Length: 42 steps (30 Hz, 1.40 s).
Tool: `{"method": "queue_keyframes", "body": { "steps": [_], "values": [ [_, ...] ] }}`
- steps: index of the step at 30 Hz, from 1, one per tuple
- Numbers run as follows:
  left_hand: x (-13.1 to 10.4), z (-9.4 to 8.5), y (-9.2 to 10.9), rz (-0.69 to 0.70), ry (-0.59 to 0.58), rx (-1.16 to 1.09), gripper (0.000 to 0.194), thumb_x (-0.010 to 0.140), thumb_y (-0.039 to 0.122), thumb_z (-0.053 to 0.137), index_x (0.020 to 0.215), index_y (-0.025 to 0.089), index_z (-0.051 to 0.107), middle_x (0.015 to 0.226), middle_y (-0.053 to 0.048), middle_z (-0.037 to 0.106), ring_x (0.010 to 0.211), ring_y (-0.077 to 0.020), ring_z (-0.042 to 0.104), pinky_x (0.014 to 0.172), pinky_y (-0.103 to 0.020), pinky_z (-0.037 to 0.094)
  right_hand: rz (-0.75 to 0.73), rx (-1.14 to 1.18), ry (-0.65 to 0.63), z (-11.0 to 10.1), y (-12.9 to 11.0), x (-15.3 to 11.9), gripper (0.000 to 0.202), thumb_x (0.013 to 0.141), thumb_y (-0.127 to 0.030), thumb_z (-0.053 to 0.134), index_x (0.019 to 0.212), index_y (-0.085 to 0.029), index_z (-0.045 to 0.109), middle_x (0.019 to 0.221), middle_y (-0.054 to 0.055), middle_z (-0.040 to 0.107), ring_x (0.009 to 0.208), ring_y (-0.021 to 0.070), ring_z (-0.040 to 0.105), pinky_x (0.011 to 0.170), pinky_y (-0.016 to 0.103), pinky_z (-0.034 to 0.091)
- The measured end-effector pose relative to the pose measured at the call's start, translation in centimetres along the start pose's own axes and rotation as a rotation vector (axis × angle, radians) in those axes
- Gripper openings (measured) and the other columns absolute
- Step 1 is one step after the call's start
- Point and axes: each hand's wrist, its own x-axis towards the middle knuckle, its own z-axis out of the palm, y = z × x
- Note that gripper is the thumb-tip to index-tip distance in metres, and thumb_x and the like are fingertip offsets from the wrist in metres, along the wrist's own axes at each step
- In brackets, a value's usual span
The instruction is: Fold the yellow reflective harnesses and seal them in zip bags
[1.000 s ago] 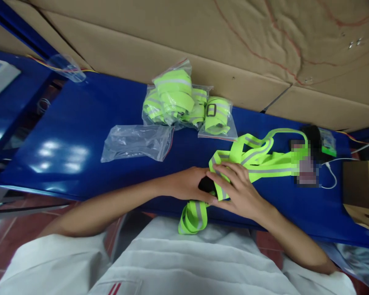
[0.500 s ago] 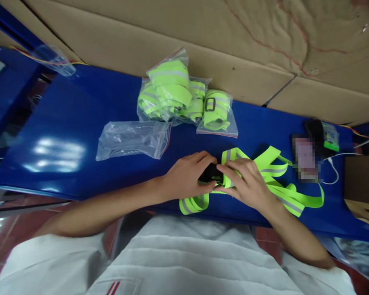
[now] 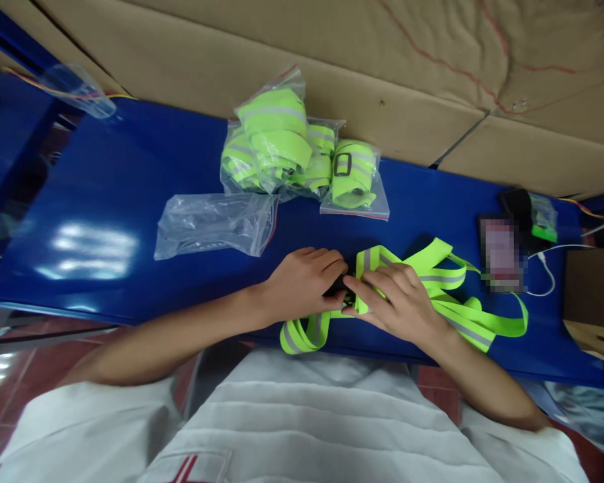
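My left hand (image 3: 307, 285) is closed around a black buckle (image 3: 336, 286), mostly covered by its fingers. Right beside it, my right hand (image 3: 400, 300) pinches a neon yellow-green reflective strap (image 3: 366, 259) with a grey stripe, where it meets the buckle. The fingertips of both hands nearly touch. One loop of the strap hangs below my left hand near the table's front edge. More of it lies in loose folds to the right of my right hand. The exact fit of strap and buckle is hidden by my fingers.
Clear bags of rolled reflective straps (image 3: 276, 134) are piled against the cardboard wall (image 3: 206, 60). A flat clear zip bag (image 3: 214, 225) lies on the blue table (image 3: 105, 181). To the right are a phone (image 3: 502, 251), a white cable (image 3: 551, 278) and a cardboard box (image 3: 591, 288).
Both hands have shifted slightly left with the buckle and strap. The buckle is now more covered by my fingers, and the lower strap loop has swung left.
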Motion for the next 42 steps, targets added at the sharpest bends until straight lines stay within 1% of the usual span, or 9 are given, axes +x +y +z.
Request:
{"method": "queue_keyframes", "body": {
  "steps": [8,15,19,24,29,32,35,38,42],
  "values": [
    [0.1,-0.7,0.1,0.134,0.007,0.205,0.025,0.1,0.03,0.051,0.108,0.013,0.067,0.103,-0.01,0.076,0.086,-0.0217,0.069,0.073,-0.038,0.044,0.122,-0.093,-0.059,-0.3,-0.8,0.8,0.06,0.104,-0.05,0.059,0.147,-0.008,0.058,0.149,0.019,0.062,0.133,0.0322,0.056,0.113,0.051,0.035],
    [0.3,-0.7,0.2,0.19,-0.004,0.224,0.021,0.098,0.03,0.053,0.099,0.013,0.067,0.1,-0.009,0.075,0.079,-0.0211,0.067,0.071,-0.037,0.044,0.098,0.0,-0.121,0.0,-0.3,0.8,0.055,0.105,-0.054,0.055,0.135,-0.008,0.063,0.131,0.016,0.072,0.121,0.0297,0.065,0.115,0.054,0.034],
    [0.3,-0.8,-0.2,0.08,-0.025,0.075,0.023,0.102,0.035,0.055,0.11,0.015,0.064,0.103,-0.008,0.073,0.081,-0.022,0.07,0.072,-0.035,0.046,0.111,-0.038,-0.073,-0.3,0.4,0.5,0.052,0.103,-0.05,0.06,0.132,-0.008,0.063,0.124,0.015,0.074,0.115,0.0286,0.068,0.11,0.049,0.039],
    [0.7,-2.4,-0.9,-0.22,-0.103,-0.545,0.042,0.098,0.044,0.069,0.133,0.023,0.058,0.11,-0.003,0.073,0.096,-0.0182,0.073,0.082,-0.028,0.051,0.173,-0.036,-0.003,-1.4,1.1,0.2,0.058,0.098,-0.054,0.067,0.134,-0.009,0.06,0.124,0.015,0.075,0.113,0.0287,0.07,0.108,0.047,0.042],
    [1.3,-4.4,-2.0,-0.39,-0.032,-0.926,0.04,0.089,0.048,0.079,0.117,0.021,0.072,0.104,-0.003,0.074,0.094,-0.0173,0.07,0.083,-0.026,0.052,0.24,-0.006,0.093,-2.6,2.2,-0.4,0.061,0.093,-0.052,0.072,0.135,-0.01,0.058,0.121,0.016,0.076,0.109,0.0298,0.072,0.104,0.045,0.046],
    [1.4,-4.8,-2.7,-0.407,0.058,-0.939,0.034,0.092,0.046,0.076,0.111,0.018,0.073,0.107,-0.005,0.075,0.094,-0.0175,0.069,0.084,-0.027,0.053,0.312,0.002,0.159,-2.9,3.2,-1.0,0.049,0.096,-0.043,0.067,0.135,-0.014,0.059,0.121,0.015,0.076,0.108,0.0301,0.072,0.101,0.045,0.048],
    [1.3,-4.6,-3.1,-0.392,0.071,-0.741,0.027,0.099,0.04,0.067,0.113,0.018,0.07,0.109,-0.005,0.073,0.096,-0.0166,0.067,0.087,-0.027,0.051,0.374,0.029,0.219,-2.7,3.6,-1.3,0.03,0.099,-0.025,0.058,0.129,-0.019,0.062,0.11,0.008,0.078,0.096,0.0239,0.073,0.093,0.04,0.051],
    [1.3,-4.0,-3.2,-0.365,0.051,-0.681,0.027,0.106,0.039,0.053,0.12,0.018,0.063,0.111,-0.004,0.07,0.098,-0.0153,0.066,0.088,-0.026,0.05,0.381,-0.002,0.07,-2.2,3.4,-1.3,0.031,0.102,-0.033,0.062,0.129,-0.017,0.064,0.116,0.009,0.077,0.101,0.0255,0.073,0.093,0.041,0.051],
    [1.1,-3.6,-2.8,-0.302,0.078,-0.513,0.034,0.111,0.036,0.039,0.131,0.018,0.06,0.124,-0.009,0.065,0.118,-0.0182,0.063,0.104,-0.031,0.047,0.354,-0.007,-0.234,-1.4,2.9,-1.5,0.072,0.097,-0.066,0.061,0.147,-0.015,0.057,0.151,0.017,0.06,0.138,0.0369,0.059,0.111,0.053,0.044]
  ]
}}
